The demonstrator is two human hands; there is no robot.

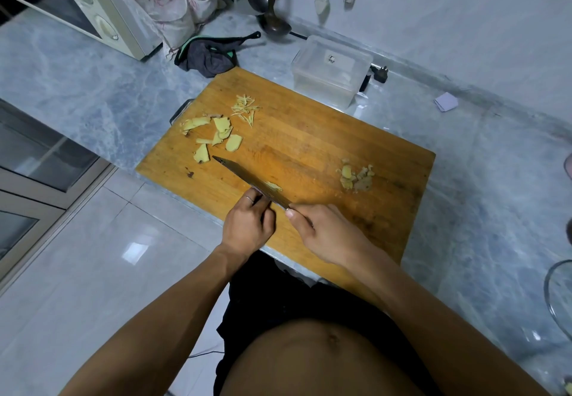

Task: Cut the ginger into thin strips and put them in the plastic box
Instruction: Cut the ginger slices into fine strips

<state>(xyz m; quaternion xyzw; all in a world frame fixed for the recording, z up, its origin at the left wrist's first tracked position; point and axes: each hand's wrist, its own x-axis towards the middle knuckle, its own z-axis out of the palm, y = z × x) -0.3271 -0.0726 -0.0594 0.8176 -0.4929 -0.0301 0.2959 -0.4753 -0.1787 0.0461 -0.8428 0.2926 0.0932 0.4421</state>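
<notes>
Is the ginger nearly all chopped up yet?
Not yet. One small pile of strips is cut. The right hand holds the knife on a piece that the left hand steadies. Several slices wait on the board, and the box looks empty.

My orange-brown wooden cutting board [309, 135] lies on the grey-blue marbled counter [93, 86]. Pale yellow ginger slices [216, 135] sit near its left edge. The plastic box [331, 70] beyond its far edge is clear, the cloth [207, 58] dark grey, green-trimmed.
</notes>
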